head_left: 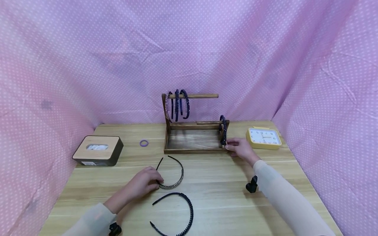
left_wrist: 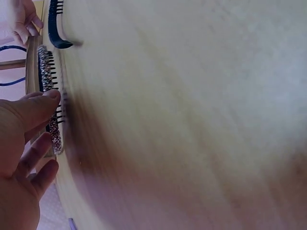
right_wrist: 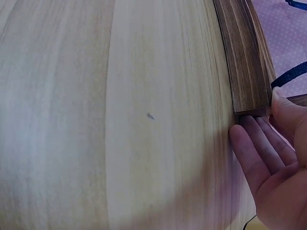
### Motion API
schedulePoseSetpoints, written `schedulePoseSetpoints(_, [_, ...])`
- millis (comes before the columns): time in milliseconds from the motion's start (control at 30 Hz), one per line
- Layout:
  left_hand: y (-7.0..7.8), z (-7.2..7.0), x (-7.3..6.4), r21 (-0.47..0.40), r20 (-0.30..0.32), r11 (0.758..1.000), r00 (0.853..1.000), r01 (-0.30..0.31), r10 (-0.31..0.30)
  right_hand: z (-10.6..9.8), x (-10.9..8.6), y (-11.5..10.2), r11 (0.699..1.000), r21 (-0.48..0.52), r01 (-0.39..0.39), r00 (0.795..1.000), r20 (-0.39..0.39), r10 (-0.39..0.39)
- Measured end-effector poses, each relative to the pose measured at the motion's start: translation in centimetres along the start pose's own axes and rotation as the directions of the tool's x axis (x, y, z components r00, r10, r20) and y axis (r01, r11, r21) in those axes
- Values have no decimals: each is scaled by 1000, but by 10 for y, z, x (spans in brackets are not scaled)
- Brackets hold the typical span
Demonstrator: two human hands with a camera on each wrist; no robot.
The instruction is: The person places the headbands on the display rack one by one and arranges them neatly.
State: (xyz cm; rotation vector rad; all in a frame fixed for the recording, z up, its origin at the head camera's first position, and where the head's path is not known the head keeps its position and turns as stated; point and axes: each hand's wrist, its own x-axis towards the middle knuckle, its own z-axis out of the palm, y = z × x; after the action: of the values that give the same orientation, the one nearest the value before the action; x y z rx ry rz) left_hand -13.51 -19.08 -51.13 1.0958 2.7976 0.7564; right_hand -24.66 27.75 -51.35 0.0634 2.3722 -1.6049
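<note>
My left hand [head_left: 144,183] pinches a glittery toothed headband [head_left: 178,182] at its left side, low over the table. In the left wrist view, thumb and fingers close on its beaded band [left_wrist: 46,69]. My right hand [head_left: 241,149] is at the front right corner of a wooden rack [head_left: 192,151]. There it holds the lower end of a dark headband [head_left: 224,129] that hangs on the rack's short lower bar. The right wrist view shows the thumb at that band's end [right_wrist: 290,74], the other fingers by the rack's corner.
Several headbands [head_left: 177,105] hang on the rack's upper bar [head_left: 203,96]. A black toothed headband [head_left: 191,209] lies nearest me. Left are a tissue box [head_left: 113,154] and a purple ring [head_left: 144,143]; right is a yellow clock [head_left: 263,137]. Pink dotted cloth [head_left: 189,49] surrounds the table.
</note>
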Motion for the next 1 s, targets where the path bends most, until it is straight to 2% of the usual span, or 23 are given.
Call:
schedulePoseSetpoints(267, [0, 2, -3, 94, -18, 993, 997, -71, 73, 2, 0, 0, 1000, -10, 27, 1000, 8, -27])
schedulePoseSetpoints(467, [-1, 3, -4, 197, -35, 975, 993, -101, 110, 2, 0, -1, 1000, -1, 29, 1000, -3, -29])
schedulePoseSetpoints(600, [0, 4, -4, 229, -46, 966, 990, -119, 133, 2, 0, -1, 999, -16, 29, 1000, 0, -29])
schedulePoseSetpoints(800, [7, 2, -4, 245, -91, 967, 991, -75, 100, 4, 0, 0, 1000, -21, 19, 1000, 3, -19])
schedulePoseSetpoints(1000, [16, -7, -2, 217, -181, 975, 984, 39, 1, 4, -2, -1, 1000, -19, 24, 1000, -9, -24])
